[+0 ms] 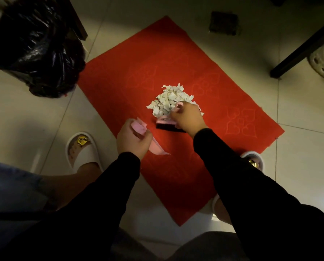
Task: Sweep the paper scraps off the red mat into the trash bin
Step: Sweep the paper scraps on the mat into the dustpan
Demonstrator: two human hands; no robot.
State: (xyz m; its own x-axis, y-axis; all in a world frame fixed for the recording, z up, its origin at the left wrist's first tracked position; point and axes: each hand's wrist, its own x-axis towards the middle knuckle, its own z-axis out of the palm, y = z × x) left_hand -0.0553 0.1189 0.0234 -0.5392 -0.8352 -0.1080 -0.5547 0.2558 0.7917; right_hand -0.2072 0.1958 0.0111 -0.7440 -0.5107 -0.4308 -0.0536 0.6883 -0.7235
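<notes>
- Paper scraps (171, 99) — one white heap near the middle of the red mat (123, 72), all bunched together, no strays visible elsewhere on the mat.
- Right hand (188, 117) sits on the near-right edge of the heap, touching it; fingers curled round the pink handle of a small brush (166, 123).
- Brush head is pink on top with dark bristles below, lying on the mat just at the near side of the heap, between the heap and the person.
- Left hand (133, 141) is nearer the person and to the left of the heap, apart from it; fingers wrapped round a pink dustpan (153, 145).
- Dustpan's flat lip points toward the near right, over the mat — whether it touches the mat, cannot tell.
- Both hands are on the near side of the heap; heap lies beyond and between them, closer to the right one.
- Trash bin (33, 46) with a black bag liner stands on the tiled floor (25, 113) at upper left, just off the mat's left corner, well apart from the heap and both hands.
- Black sleeves on both arms.
- White slippers: left slipper (82, 149) on the tiles beside the mat, right slipper (253, 159) at the mat's right edge, mostly hidden by the arm.
- Dark table leg (304, 48) at upper right, off the mat.
</notes>
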